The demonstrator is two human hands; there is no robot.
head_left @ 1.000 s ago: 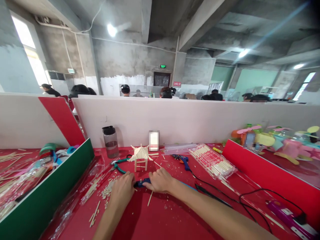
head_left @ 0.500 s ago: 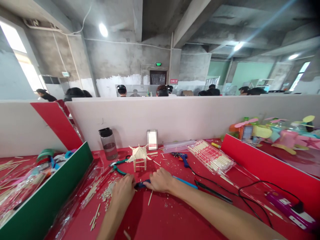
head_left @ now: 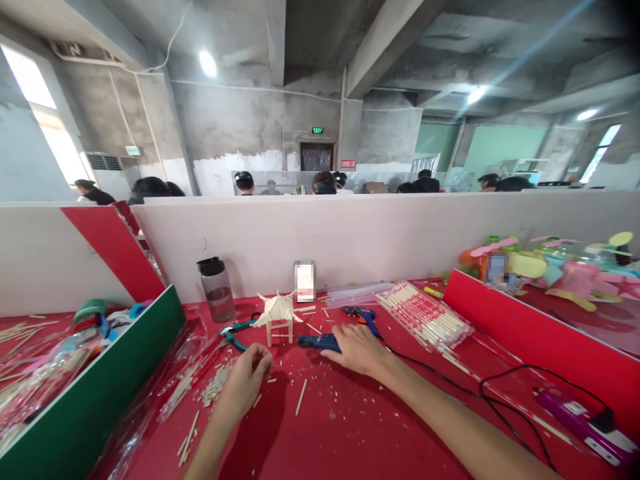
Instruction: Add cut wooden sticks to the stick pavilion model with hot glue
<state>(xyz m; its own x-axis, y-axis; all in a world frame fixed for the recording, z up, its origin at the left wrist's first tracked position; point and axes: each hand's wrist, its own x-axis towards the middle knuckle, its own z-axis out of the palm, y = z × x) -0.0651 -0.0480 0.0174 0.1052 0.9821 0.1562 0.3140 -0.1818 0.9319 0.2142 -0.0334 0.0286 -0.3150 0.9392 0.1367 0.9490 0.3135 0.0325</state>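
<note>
My left hand [head_left: 249, 375] hovers low over the table, fingers loosely curled and the thumb a little apart, with nothing visible in it. A small pile of short stick offcuts [head_left: 216, 387] lies beside it. My right hand [head_left: 363, 350] is wrapped round a dark blue hand tool [head_left: 317, 342], whose blunt end points left; its exact kind cannot be made out. Between and beyond the hands stands a little pavilion of wooden sticks [head_left: 279, 315] with a flared roof. Green-handled pliers [head_left: 237, 333] lie to its left. A blue glue gun [head_left: 367, 317] rests just past my right hand.
A dark-lidded bottle [head_left: 219, 293] and a blurred upright phone [head_left: 305, 281] stand by the white partition [head_left: 350, 233]. Bagged sticks [head_left: 425, 317], a black cable and a purple power strip [head_left: 583, 423] lie right. Green [head_left: 115, 367] and red [head_left: 550, 333] boards flank the table.
My hands have moved apart. The right hand has carried the dark blue tool right and away from me; the left hand has let go and drawn back slightly.
</note>
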